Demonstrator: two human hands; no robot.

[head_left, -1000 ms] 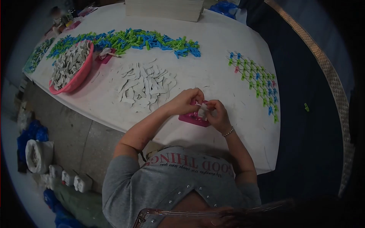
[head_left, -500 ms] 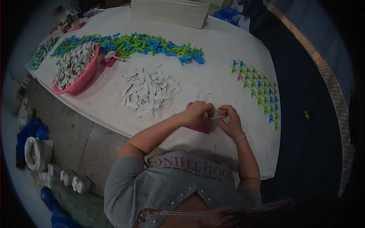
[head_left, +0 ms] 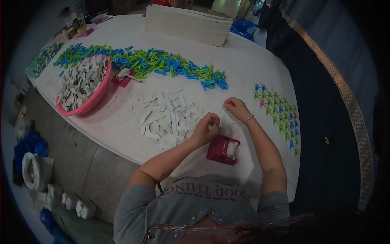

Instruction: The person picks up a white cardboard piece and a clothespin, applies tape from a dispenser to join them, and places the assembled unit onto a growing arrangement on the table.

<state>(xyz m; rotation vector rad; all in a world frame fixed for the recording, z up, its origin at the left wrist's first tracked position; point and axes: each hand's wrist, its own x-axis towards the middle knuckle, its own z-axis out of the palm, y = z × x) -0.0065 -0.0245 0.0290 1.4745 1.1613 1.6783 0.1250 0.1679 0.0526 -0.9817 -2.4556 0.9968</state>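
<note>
My left hand (head_left: pixel 206 130) is above the table just behind a magenta tray (head_left: pixel 215 153), its fingers curved and a gap showing between thumb and fingertips. A white block or roll (head_left: pixel 232 149) sits in the tray's right side. Farther forward and to the right, my right hand (head_left: pixel 238 109) has its fingertips pinched together. Whatever is in that pinch is too small to make out. Between the hands is a faint, blurred pale shape (head_left: pixel 228 127). Flat whitish strips (head_left: pixel 168 118) lie in a loose heap left of my left hand.
A pink basin (head_left: pixel 95 99) full of similar strips stands at the left. Green and blue clips (head_left: pixel 162 61) form a long band across the back, before a stack of pale sheets (head_left: pixel 187 24). Clips joined in a mesh (head_left: pixel 280 112) lie near the right edge.
My hands have come apart from the white piece they held together over the tray. The right hand has moved forward, and the tray is now uncovered. The view has shifted slightly.
</note>
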